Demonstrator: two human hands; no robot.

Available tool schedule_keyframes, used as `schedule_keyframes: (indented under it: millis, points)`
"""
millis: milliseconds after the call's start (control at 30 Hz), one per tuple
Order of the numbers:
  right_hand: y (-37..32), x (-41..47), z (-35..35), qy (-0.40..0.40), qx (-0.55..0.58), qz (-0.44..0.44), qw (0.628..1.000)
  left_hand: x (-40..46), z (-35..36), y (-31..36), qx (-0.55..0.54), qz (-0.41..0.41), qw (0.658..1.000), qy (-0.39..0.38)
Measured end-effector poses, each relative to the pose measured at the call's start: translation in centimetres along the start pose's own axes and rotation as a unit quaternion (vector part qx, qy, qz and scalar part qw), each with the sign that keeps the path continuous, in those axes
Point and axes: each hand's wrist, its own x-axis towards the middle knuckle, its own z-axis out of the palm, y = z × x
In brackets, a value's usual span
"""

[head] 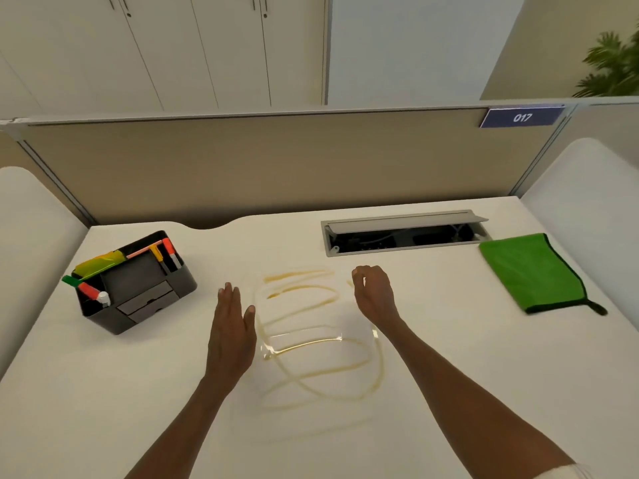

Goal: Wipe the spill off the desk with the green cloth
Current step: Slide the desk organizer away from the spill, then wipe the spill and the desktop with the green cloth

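A yellowish spill point(311, 340) loops in thin streaks across the middle of the white desk point(449, 357). The green cloth point(532, 271), edged in black, lies folded flat at the right, well clear of the spill. My left hand point(230, 326) hovers flat with fingers together at the spill's left edge and holds nothing. My right hand point(373, 292) is at the spill's upper right, fingers loosely curled, empty. Both hands are far from the cloth.
A black desk organiser point(138, 288) with markers and pens stands at the left. An open cable tray point(404, 233) is sunk into the desk behind the spill. A beige partition point(276, 160) closes the back, with white side panels left and right.
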Motion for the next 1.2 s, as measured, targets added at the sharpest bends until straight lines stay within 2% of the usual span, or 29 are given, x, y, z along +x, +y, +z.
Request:
schedule_keyframes:
  millis: [233,533,733,1000,1200]
  points:
    - [8.1,-0.2,-6.8,0.060,-0.013,0.053,0.997,0.6,5.1,9.2,-0.037,0.050,0.998,-0.031]
    - [18.1,1.0,-15.5,0.126,-0.035,0.155,0.979,1.4,13.3,19.5,-0.041,0.122,0.986,-0.110]
    - [22.8,2.1,-19.1,0.140,-0.155,0.227,0.951,2.2,18.5,25.3,-0.044,0.163,0.973,-0.156]
    - [26.9,2.8,-20.5,0.098,-0.305,0.221,0.921,3.4,24.7,31.2,-0.029,0.193,0.959,-0.205]
    - [27.9,3.3,-20.9,0.078,-0.383,0.117,0.913,3.4,27.1,32.5,-0.018,0.205,0.952,-0.225]
